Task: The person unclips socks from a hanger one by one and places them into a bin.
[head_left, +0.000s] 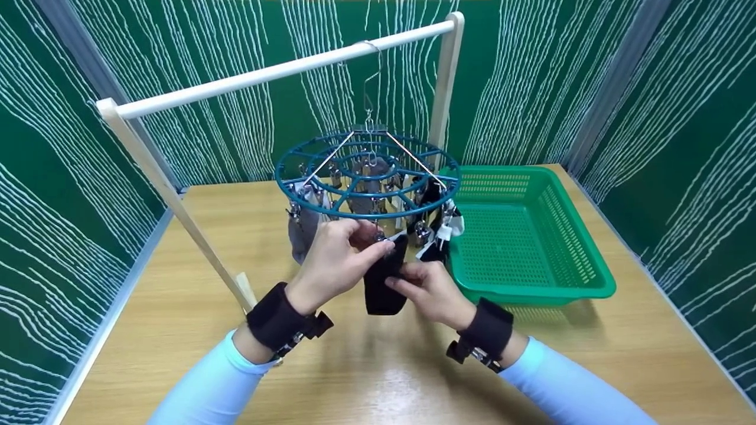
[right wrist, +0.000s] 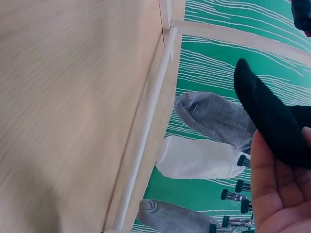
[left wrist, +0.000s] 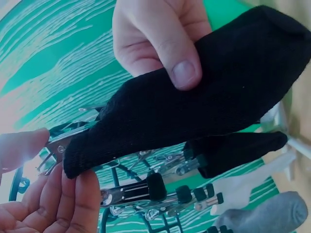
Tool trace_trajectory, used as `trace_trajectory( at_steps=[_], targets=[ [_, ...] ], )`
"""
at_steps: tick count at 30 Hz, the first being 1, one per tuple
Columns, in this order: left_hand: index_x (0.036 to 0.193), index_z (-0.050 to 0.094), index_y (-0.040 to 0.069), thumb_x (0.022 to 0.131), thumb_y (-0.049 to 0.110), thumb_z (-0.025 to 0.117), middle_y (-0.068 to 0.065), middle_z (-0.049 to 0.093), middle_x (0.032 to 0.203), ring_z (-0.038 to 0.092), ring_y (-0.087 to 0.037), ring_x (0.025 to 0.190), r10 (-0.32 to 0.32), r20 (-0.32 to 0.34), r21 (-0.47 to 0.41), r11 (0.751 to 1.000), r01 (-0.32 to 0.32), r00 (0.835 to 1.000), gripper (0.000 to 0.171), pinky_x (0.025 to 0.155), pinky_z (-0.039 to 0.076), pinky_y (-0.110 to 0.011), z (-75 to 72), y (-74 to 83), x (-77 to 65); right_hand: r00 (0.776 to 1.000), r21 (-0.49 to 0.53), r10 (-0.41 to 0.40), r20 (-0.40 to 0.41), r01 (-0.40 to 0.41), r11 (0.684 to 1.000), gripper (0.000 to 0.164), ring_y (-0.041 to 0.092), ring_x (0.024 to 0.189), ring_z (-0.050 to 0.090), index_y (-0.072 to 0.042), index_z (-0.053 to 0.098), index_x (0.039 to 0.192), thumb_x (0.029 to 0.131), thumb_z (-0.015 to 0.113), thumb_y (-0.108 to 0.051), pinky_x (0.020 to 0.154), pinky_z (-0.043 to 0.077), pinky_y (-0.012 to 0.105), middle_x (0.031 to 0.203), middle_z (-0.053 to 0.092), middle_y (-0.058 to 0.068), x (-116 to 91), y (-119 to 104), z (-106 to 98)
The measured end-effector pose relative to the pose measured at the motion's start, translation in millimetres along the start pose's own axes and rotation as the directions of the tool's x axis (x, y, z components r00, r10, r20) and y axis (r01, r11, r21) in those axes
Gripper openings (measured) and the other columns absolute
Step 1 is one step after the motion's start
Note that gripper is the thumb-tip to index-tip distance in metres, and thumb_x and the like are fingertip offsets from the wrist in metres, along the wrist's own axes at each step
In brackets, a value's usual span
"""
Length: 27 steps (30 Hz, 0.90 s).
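A black sock (head_left: 383, 289) hangs at the front of a round blue-green clip hanger (head_left: 367, 213). My left hand (head_left: 336, 257) pinches a metal clip (left wrist: 59, 148) at the sock's upper end, thumb on one side and fingers on the other. Lower down, my right hand (head_left: 434, 292) holds the sock between thumb and fingers; in the left wrist view its thumb lies flat on the black cloth. Behind, other socks hang from clips: a grey sock (right wrist: 214, 116), a white sock (right wrist: 199, 158) and another black sock (left wrist: 238, 150).
The hanger hooks over a white rod (head_left: 283, 68) on a wooden stand (head_left: 171, 195). A green basket (head_left: 590, 260) stands on the wooden table (head_left: 224, 212) to the right. Green walls with white streaks enclose the table.
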<state>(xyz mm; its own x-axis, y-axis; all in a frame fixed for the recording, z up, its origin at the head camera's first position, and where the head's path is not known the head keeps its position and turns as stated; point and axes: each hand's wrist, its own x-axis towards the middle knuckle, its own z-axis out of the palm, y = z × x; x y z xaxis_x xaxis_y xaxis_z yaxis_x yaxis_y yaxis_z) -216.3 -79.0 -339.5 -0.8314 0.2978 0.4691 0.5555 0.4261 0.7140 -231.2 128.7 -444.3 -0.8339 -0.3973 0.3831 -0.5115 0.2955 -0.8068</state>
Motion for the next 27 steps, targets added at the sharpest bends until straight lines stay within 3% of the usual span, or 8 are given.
trace_trajectory(
  at_steps=[8,13,27],
  targets=[
    [0.092,0.078,-0.003,0.095,0.007,0.082,-0.014,0.080,0.088,0.075,-0.023,0.080,0.053,-0.038,-0.015,0.998,-0.054,0.998,0.011,0.076,0.066,-0.045,1.3,-3.9,-0.2,1.000,-0.006,-0.012,-0.010,0.012,1.000,0.015,0.001,0.066,0.053,0.002,0.080,0.085,0.099,0.074,-0.001,0.060,0.041,0.017,0.075,0.071,0.004,1,0,-2],
    [0.088,0.078,-0.002,0.095,0.006,0.082,-0.012,0.080,0.084,0.076,-0.023,0.080,0.088,-0.038,-0.008,0.996,-0.088,0.995,0.011,0.074,0.066,-0.040,1.7,-5.6,0.9,1.000,0.007,-0.004,-0.005,0.004,1.000,0.015,0.001,0.066,0.054,0.003,0.080,0.085,0.099,0.074,0.000,0.060,0.043,0.017,0.076,0.072,0.006,0,2,-3],
    [0.093,0.080,-0.002,0.094,0.008,0.084,-0.012,0.081,0.088,0.077,-0.023,0.078,0.042,-0.040,-0.037,0.998,-0.044,0.998,0.010,0.076,0.065,-0.032,-3.3,-8.4,2.7,0.999,-0.010,-0.035,0.002,0.035,0.999,0.023,0.000,0.062,0.049,0.000,0.073,0.075,0.098,0.075,0.001,0.055,0.041,0.016,0.070,0.069,0.008,-15,24,-4]
  ],
)
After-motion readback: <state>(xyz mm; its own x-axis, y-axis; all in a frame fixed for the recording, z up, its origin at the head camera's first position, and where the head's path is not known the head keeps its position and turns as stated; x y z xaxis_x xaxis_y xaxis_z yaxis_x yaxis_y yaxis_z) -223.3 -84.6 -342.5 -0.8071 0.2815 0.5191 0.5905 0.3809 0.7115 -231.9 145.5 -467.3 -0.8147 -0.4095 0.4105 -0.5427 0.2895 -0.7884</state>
